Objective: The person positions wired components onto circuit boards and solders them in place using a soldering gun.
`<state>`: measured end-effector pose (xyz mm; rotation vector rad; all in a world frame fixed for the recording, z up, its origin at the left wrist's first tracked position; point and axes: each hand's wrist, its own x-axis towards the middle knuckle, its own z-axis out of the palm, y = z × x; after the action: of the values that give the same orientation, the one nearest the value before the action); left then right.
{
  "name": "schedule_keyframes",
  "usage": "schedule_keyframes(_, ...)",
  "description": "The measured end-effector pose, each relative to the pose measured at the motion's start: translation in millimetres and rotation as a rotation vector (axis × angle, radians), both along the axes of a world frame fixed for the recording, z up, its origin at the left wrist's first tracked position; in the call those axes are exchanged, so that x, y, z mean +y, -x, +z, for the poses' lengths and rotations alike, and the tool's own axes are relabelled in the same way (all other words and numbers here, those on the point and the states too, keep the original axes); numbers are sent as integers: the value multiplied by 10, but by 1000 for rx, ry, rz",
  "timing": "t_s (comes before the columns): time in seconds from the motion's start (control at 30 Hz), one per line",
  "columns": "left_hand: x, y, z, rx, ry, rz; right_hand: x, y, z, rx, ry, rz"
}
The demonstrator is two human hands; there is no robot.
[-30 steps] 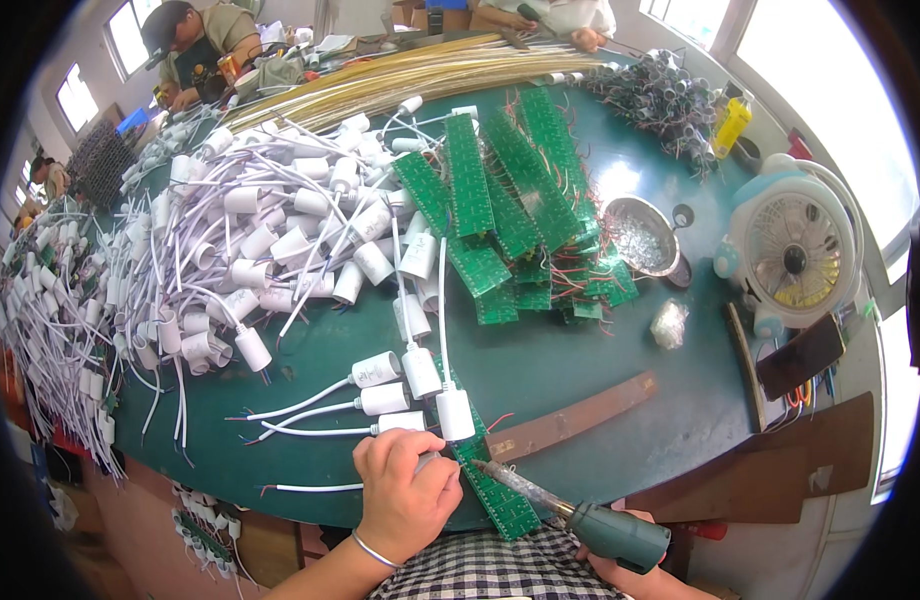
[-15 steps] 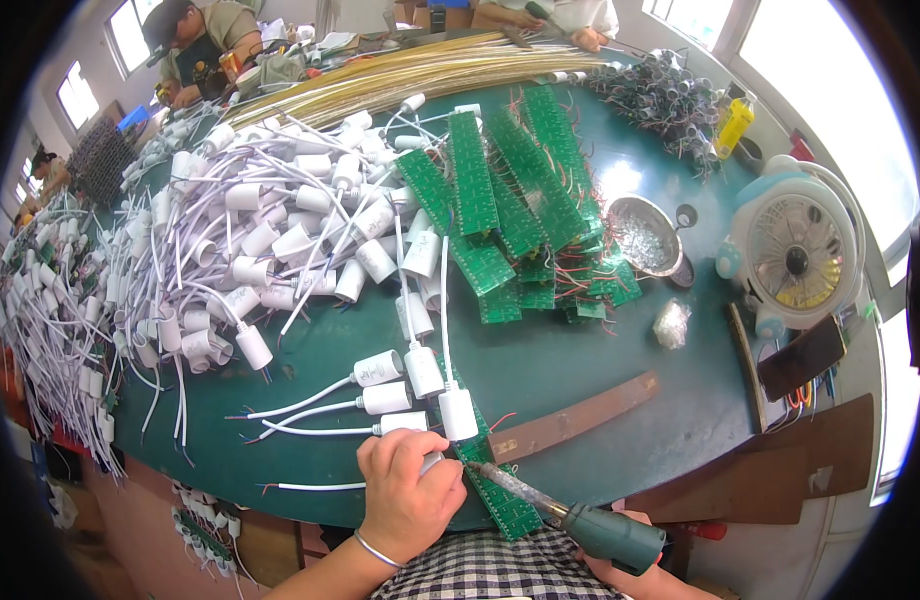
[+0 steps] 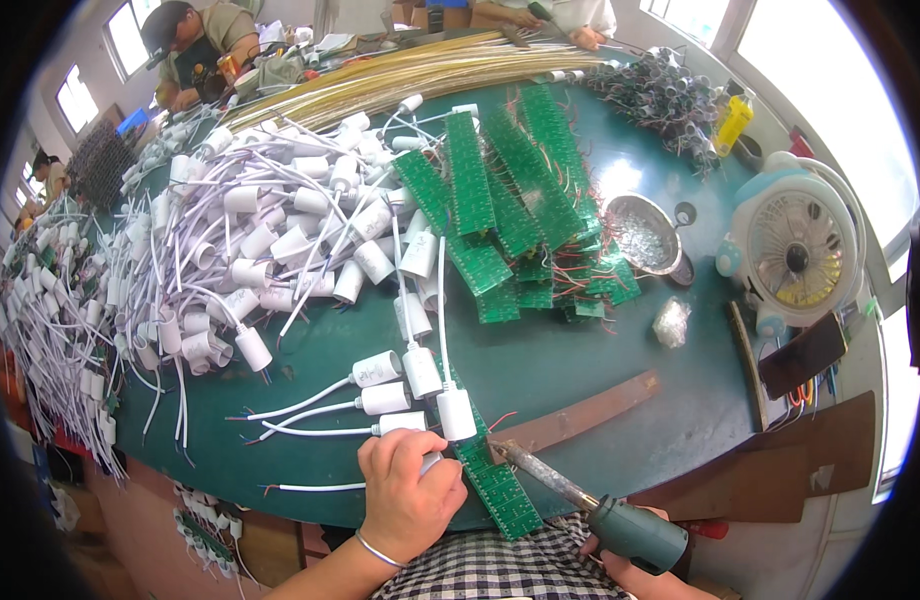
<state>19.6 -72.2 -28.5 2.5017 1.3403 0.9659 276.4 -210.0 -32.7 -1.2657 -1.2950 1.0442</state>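
My left hand [image 3: 410, 490] is closed on a white lamp-holder-like cylinder, mostly hidden by the fingers, at the left edge of a narrow green circuit board [image 3: 507, 500]. From beside that hand a white cable [image 3: 315, 487] runs left. My right hand [image 3: 630, 568] grips the green handle of a soldering iron [image 3: 555, 475]. Its tip is at the near end of a curved brown strip [image 3: 580, 413], right of the board; contact is hard to tell. Two white cylinders with cables, one of them this cylinder [image 3: 457, 414], lie over the board's far end. Several more cylinders [image 3: 385, 399] lie left.
A big heap of white cabled cylinders [image 3: 280, 240] covers the left. Stacked green boards [image 3: 520, 190] with red wires lie ahead. To the right are a metal bowl [image 3: 642, 235], a clear lump [image 3: 671, 324] and a fan [image 3: 795, 250]. Other people work across the table.
The soldering iron in my right hand has moved right and slightly away, its tip leaving the circuit board for the brown strip's end. My left hand stays in place.
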Motion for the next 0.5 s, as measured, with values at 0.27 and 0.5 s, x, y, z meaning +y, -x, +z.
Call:
schedule_keyframes(0.27,-10,7,5,20,-16,9,-8,51,-66,167,53,-41)
schedule_keyframes(0.5,-78,62,124,11,70,22,38,56,-24,14,-15,-57)
